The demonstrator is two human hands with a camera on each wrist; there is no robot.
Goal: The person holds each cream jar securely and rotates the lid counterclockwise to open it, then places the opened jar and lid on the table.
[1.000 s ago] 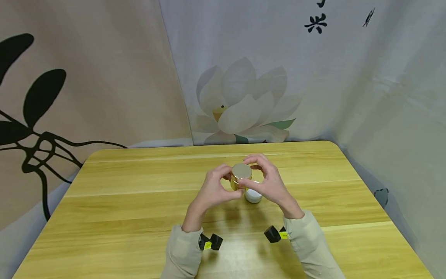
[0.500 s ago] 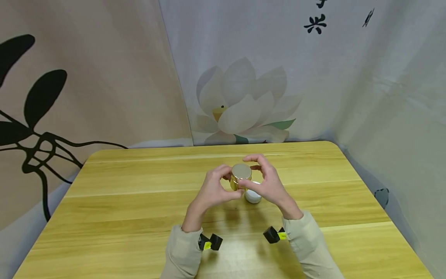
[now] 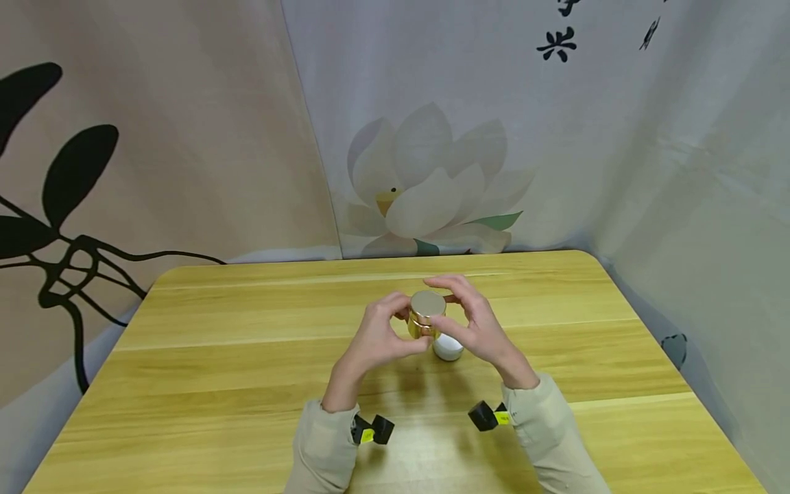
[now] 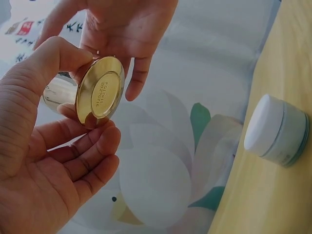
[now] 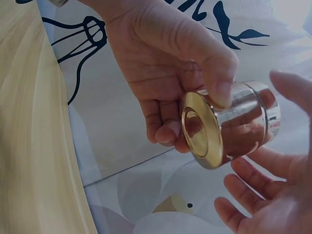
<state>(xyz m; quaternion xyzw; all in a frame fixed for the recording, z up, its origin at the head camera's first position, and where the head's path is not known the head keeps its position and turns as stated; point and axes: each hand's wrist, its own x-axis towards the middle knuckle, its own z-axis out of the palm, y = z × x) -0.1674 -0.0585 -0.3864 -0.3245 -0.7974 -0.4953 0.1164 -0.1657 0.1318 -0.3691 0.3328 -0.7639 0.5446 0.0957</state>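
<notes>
Left hand (image 3: pixel 378 335) pinching gold jar (image 3: pixel 427 309) between thumb and fingers, holding it above wooden table (image 3: pixel 247 384). Right hand (image 3: pixel 478 333) curving around upper part, fingers spread, contact unclear. White-lidded jar (image 3: pixel 448 348) standing on table.

On the yellow wood-grain table (image 3: pixel 216 384) stands a round, white-lidded jar (image 3: pixel 448 349), and behind the table hangs a cream-and-white fabric backdrop (image 3: pixel 204 137) printed with a pale lotus flower (image 3: pixel 426 213), black brushed characters (image 3: pixel 557 45) high above the table and a black leafy plant (image 3: pixel 80 171) near its far left corner.
</notes>
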